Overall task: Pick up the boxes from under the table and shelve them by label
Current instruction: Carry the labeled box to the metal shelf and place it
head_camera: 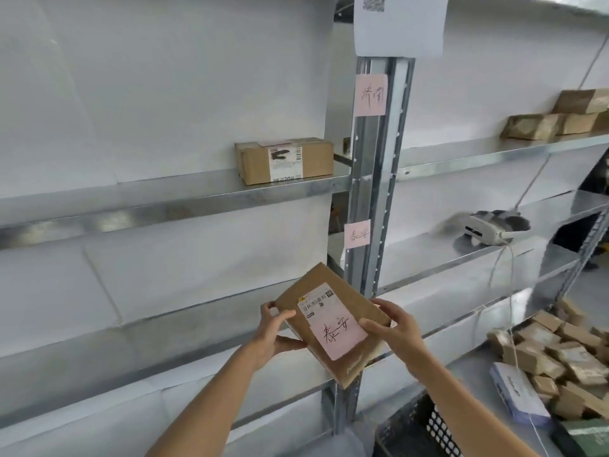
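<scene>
While both hands grip its edges, box [333, 324] faces bare shelf [164, 209]

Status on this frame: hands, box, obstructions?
Left hand and right hand grip flat box, pink label up. Lower pink tag on upright looks matching. Nothing blocking.

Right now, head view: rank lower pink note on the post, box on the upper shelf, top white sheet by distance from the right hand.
1. Lower pink note on the post, just above the right hand.
2. Box on the upper shelf, higher and to the left.
3. White sheet at the post's top, farthest.
</scene>
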### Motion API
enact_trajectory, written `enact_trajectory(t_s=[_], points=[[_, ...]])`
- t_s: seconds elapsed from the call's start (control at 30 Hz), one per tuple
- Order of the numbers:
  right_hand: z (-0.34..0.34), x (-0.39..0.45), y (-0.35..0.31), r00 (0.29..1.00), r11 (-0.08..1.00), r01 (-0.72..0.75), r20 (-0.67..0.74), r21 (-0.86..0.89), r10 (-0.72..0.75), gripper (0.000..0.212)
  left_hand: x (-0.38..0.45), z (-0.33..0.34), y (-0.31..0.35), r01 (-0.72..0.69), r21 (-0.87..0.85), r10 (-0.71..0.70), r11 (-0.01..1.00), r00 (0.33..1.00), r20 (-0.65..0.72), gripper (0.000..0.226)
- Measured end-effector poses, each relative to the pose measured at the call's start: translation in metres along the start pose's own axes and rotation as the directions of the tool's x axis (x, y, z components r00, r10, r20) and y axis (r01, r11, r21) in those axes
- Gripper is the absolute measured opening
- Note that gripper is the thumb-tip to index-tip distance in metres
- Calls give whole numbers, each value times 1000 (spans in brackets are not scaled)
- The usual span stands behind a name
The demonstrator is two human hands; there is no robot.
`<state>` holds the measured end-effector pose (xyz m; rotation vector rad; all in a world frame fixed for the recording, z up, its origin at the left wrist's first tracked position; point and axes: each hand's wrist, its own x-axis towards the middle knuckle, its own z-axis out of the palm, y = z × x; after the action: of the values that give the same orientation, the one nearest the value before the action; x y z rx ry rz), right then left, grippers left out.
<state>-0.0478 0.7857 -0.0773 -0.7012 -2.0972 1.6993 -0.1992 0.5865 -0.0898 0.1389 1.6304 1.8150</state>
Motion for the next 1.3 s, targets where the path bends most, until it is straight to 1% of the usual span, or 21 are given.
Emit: enact_trajectory(t_s=[0.1,0.17,0.2,0.27,0.3,0.37,0.4,0.47,0.5,0.53,0.63,0.7,0.77,0.83,0.87,0.9,0.93,0.97,1.1,1.2,1.3], points=[[11,55,1,993,998,3,-120,58,4,37,27,7,8,-9,-115,-3,993,994,-108,41],[17,88,3,991,997,-9,-131,79,19,41,41,8,13,-32,-126,9,992,984,-180,36],[20,103,3,993,997,-18,-116,79,27,45,47,7,15,-42,-75,25,996,976,-217,36],[25,129,4,997,994,-46,-62,96,52,53,55,2,18,-38,111,68,993,956,-285,41],[28,139,5,997,992,-65,-44,106,70,55,58,0,19,-32,195,94,980,945,-315,45],[34,156,9,996,991,-88,-21,96,91,50,61,-4,18,-28,297,137,955,926,-352,51],[37,162,10,996,990,-93,5,104,93,45,62,-6,16,-22,320,144,947,920,-364,49],[43,171,11,992,984,-103,84,147,92,32,63,-10,11,-12,305,136,952,911,-389,44],[47,174,10,987,981,-110,132,160,89,28,64,-13,9,-13,284,131,959,906,-402,43],[50,178,10,979,979,-120,183,166,89,29,65,-15,7,-18,268,133,963,900,-415,42],[57,189,9,933,978,-155,345,141,98,51,71,-23,5,-42,217,133,975,896,-424,36],[59,195,8,885,980,-157,458,119,86,58,76,-27,5,-37,215,121,976,911,-394,43],[61,205,9,841,997,-60,541,50,24,68,80,-29,6,-15,270,116,963,924,-364,56],[63,215,10,809,996,66,588,-58,-20,92,87,-32,6,-13,326,137,945,923,-361,63],[65,220,10,810,989,92,586,-116,-7,107,91,-32,6,-18,349,156,937,916,-370,64],[67,224,9,822,981,96,569,-168,17,117,96,-33,6,-26,367,177,930,907,-383,64],[70,227,10,836,975,94,548,-201,32,122,101,-33,6,-34,384,198,923,896,-397,63],[73,231,12,846,971,93,532,-219,39,122,107,-33,6,-41,403,220,914,885,-410,60],[87,244,28,877,963,87,478,-255,48,113,129,-38,3,-41,449,265,893,854,-448,50],[95,253,41,910,946,69,408,-318,71,104,143,-44,-1,-3,461,234,888,865,-444,60],[101,260,54,937,940,23,334,-342,98,95,155,-46,-8,38,457,187,889,881,-435,72]])
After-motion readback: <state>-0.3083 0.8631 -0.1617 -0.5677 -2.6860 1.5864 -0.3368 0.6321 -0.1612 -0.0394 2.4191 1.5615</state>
